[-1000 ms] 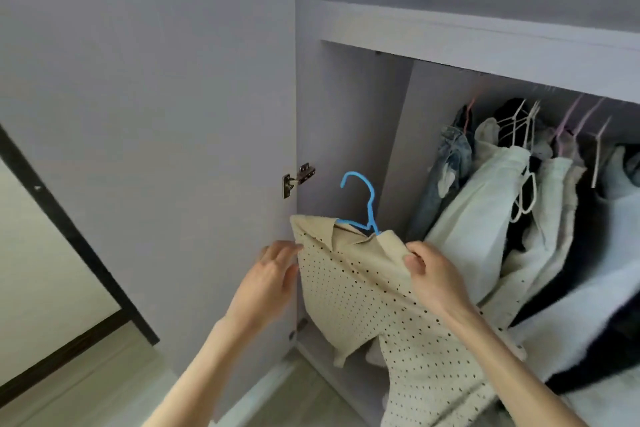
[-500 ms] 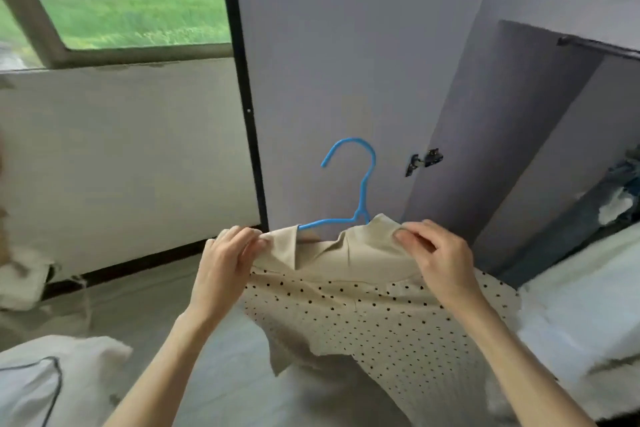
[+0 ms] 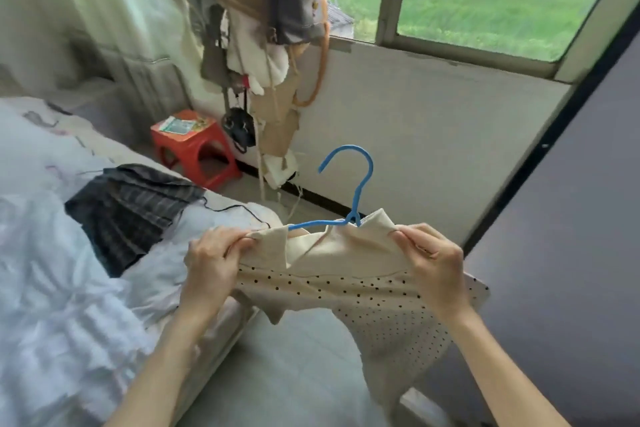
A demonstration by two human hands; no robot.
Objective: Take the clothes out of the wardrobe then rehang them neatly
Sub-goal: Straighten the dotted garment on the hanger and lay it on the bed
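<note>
Left hand (image 3: pixel 214 262) pinches the shirt (image 3: pixel 349 274) at 1 shoulder, right hand (image 3: pixel 433 263) pinches the other; shirt held on its blue hanger (image 3: pixel 349 191) above the floor, beside the bed (image 3: pixel 52 288). Looks light, floppy, likely slides off; grip shoulders or hook.

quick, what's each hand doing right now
Left hand: closed, pinching the left shoulder of the beige dotted shirt on the blue hanger.
Right hand: closed, pinching the shirt's right shoulder.
</note>
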